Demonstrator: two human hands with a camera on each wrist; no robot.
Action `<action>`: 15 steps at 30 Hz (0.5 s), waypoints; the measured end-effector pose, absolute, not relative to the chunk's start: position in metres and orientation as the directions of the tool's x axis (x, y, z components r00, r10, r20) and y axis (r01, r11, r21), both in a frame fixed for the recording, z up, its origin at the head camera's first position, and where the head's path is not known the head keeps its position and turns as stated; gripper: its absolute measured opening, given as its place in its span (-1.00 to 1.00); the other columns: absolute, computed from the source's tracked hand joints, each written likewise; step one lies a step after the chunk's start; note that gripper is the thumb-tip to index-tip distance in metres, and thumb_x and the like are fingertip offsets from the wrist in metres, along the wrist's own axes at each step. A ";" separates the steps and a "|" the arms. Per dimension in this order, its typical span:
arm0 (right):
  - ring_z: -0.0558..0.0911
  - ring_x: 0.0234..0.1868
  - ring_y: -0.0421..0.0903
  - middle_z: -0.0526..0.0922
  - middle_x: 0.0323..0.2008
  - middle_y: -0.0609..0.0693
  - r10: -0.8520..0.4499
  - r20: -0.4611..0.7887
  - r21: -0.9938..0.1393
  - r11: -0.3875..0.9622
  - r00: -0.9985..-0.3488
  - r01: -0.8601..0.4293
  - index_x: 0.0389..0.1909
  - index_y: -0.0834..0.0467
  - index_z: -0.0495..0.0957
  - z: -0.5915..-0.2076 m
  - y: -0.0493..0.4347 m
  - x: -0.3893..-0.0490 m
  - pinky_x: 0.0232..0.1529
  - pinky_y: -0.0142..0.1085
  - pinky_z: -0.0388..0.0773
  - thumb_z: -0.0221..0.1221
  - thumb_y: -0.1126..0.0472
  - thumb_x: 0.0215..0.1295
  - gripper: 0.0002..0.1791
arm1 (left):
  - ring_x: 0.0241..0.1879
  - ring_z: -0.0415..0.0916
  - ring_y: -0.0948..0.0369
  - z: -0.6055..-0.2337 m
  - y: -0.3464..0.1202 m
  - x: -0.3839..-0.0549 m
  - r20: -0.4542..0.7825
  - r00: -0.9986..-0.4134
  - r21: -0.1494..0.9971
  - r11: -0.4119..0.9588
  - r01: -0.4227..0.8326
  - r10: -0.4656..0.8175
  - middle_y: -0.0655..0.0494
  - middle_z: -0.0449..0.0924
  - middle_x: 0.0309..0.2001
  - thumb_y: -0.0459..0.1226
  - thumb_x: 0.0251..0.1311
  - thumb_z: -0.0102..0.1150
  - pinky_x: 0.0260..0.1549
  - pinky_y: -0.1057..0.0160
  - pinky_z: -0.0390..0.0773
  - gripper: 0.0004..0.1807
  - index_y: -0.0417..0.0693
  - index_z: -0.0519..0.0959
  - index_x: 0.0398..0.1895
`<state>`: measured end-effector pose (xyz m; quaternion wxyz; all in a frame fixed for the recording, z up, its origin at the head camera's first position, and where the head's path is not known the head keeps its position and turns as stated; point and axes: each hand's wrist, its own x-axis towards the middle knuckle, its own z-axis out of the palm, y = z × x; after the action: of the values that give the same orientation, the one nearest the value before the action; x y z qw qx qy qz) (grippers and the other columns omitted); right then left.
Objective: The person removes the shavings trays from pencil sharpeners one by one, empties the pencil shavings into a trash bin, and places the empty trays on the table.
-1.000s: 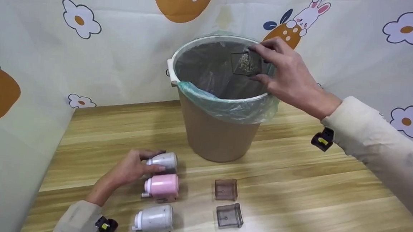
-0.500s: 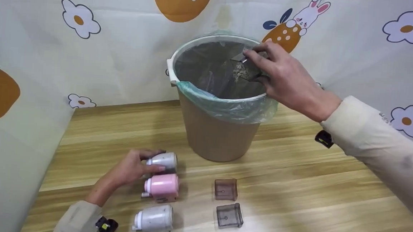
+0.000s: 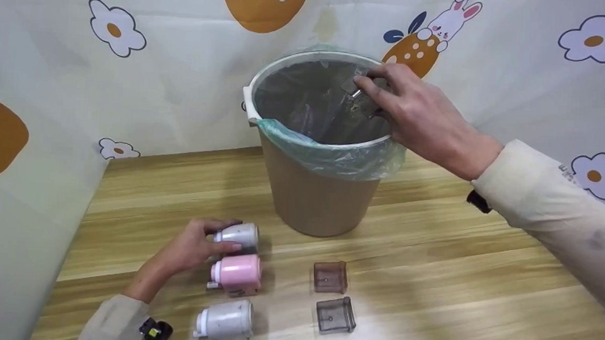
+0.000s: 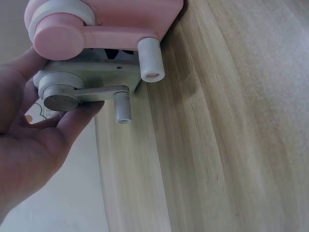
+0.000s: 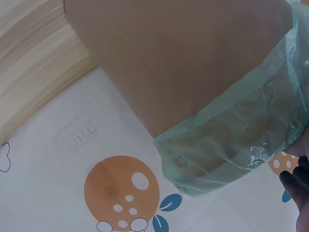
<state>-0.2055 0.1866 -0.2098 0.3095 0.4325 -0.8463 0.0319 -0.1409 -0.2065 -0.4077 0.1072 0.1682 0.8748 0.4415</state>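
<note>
My right hand (image 3: pixel 426 117) pinches a small clear smoky shavings drawer (image 3: pixel 350 85), tipped over the mouth of a brown bin (image 3: pixel 319 197). A few pale shavings (image 3: pixel 354 108) show at the drawer; the fingers partly cover it. In the right wrist view, only dark fingers (image 5: pixel 294 186) appear at the edge, beside the bin's green bag (image 5: pixel 217 140). My left hand (image 3: pixel 187 249) grips a greyish-white crank pencil sharpener (image 3: pixel 242 235), lying on the table. In the left wrist view, its crank handle (image 4: pixel 122 107) hangs beneath the pink sharpener (image 4: pixel 120 19).
A pink sharpener (image 3: pixel 241 271) and another white sharpener (image 3: pixel 227 320) lie in a row nearer the front of the wooden table (image 3: pixel 458 284). Two drawers, one reddish-brown (image 3: pixel 331 278) and one grey (image 3: pixel 336 316), sit to their right. A printed sheet (image 3: pixel 182 78) hangs behind.
My right hand has turned the drawer downward over the bin, and the heap of shavings in it has dropped out, leaving a few. My left hand has stayed on the sharpener.
</note>
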 end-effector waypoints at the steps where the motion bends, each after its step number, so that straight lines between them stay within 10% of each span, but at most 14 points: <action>1: 0.56 0.13 0.22 0.49 0.14 0.36 -0.716 0.551 0.229 0.623 -0.428 -0.748 0.31 0.30 0.46 -0.210 0.187 -0.206 0.12 0.01 0.67 0.24 0.51 0.25 -0.43 | 0.11 0.60 -0.07 -0.407 -0.206 -0.141 -0.041 -0.921 0.810 0.552 0.197 0.389 -0.27 0.58 0.21 -0.14 0.18 0.39 0.02 0.15 0.67 -0.39 -0.22 0.53 0.26; 15: 0.53 0.19 0.26 0.47 0.15 0.38 -0.798 0.479 0.426 0.576 -0.366 -0.698 0.34 0.38 0.39 -0.209 0.192 -0.205 0.05 0.00 0.69 0.11 0.64 0.26 -0.41 | 0.11 0.61 -0.05 -0.409 -0.206 -0.140 -0.102 -0.931 0.821 0.559 0.121 0.352 -0.24 0.57 0.23 -0.12 0.15 0.41 0.01 0.16 0.68 -0.36 -0.15 0.52 0.29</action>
<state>-0.2053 0.1920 -0.2089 0.3325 0.4543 -0.8231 -0.0750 -0.1400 -0.2059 -0.4092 0.1280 0.1355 0.8734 0.4499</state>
